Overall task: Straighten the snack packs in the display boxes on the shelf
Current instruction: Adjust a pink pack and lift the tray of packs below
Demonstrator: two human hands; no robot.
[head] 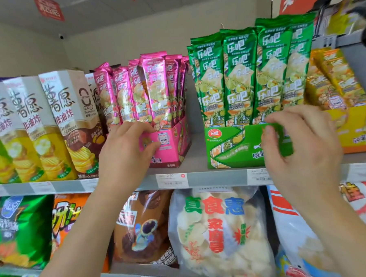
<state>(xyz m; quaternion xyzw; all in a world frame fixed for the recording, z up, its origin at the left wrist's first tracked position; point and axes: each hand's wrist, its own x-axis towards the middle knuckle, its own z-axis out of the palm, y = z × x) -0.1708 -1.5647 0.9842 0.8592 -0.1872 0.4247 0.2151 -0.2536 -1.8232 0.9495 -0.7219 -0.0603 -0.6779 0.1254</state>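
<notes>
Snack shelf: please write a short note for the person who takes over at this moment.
Left hand grips the front rim of the pink box. Right hand grips the front wall of the green box. Both boxes stand side by side on the shelf, apart. Green packs stand upright; pink packs lean unevenly. To do: straighten the pink packs, then the tilted yellow packs.

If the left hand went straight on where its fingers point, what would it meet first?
Probably the pink snack packs standing in the pink display box, whose front rim the left hand grips; depth is unclear.
</notes>
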